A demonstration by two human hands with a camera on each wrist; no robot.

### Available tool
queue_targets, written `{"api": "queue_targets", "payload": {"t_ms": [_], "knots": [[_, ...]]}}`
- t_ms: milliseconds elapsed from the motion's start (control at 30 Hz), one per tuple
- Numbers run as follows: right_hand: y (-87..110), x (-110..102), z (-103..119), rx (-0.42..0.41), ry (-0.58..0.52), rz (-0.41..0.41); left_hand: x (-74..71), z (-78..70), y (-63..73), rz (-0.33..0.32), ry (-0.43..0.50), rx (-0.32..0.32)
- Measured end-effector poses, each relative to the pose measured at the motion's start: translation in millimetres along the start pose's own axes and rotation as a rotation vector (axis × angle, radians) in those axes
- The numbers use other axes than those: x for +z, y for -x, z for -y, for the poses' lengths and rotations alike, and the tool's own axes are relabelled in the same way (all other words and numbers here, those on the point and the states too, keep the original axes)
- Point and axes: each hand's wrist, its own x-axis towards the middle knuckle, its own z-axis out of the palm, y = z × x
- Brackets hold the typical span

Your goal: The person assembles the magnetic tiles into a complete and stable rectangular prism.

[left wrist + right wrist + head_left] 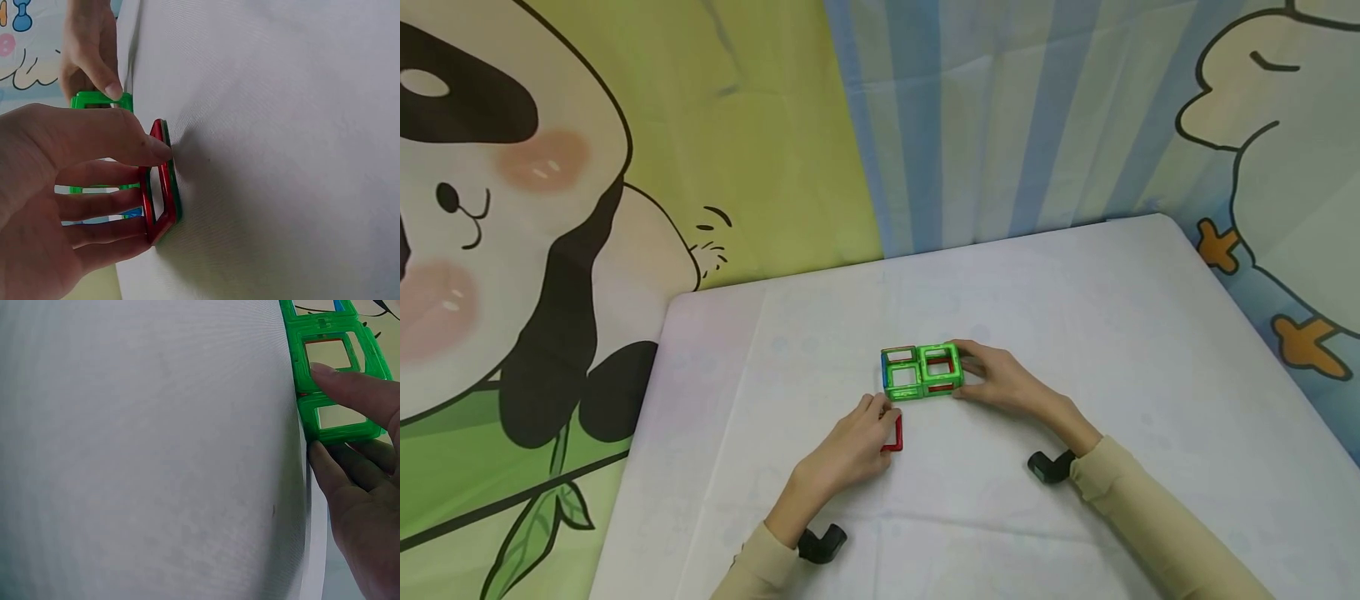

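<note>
A block built of magnetic tiles (904, 392), mostly green with some red and a blue side, stands on the white table. My right hand (1003, 379) holds its right end, with the thumb on a green frame (325, 434) in the right wrist view. Just in front of the block, my left hand (850, 442) pinches a red square magnetic tile (898, 433) between thumb and fingers. In the left wrist view, a green edge (176, 200) lies against the back of the red tile; whether it is a second tile I cannot tell. The red tile is apart from the block.
The white table (1037, 292) reaches back to a cloth wall with a printed panda (572, 275) and blue stripes. A black device (823, 544) sits at the left wrist and another black device (1049, 467) at the right wrist.
</note>
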Motion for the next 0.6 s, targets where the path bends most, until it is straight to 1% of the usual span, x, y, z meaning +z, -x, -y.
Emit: {"api": "queue_targets", "payload": {"t_ms": [167, 300, 367, 467, 600], "knots": [[0.0, 0.4, 0.7, 0.003, -0.001, 0.004, 3.6, 1.6, -0.7, -0.008, -0.033, 0.012], [0.0, 0.7, 1.1, 0.010, -0.005, 0.007, 3.1, 1.1, 0.6, 0.003, -0.018, 0.014], [0.2, 0.6, 0.8, 0.010, -0.004, 0.006, -0.4, -0.2, 1.6, 0.009, 0.008, 0.019], [0.6, 0.1, 0.3, 0.006, -0.008, 0.000, -10.1, -3.2, 2.4, 0.005, 0.052, 0.036], [0.7, 0.0, -1.2, -0.017, -0.007, -0.005, -25.5, -6.4, -0.4, -0.028, 0.087, 0.057]]}}
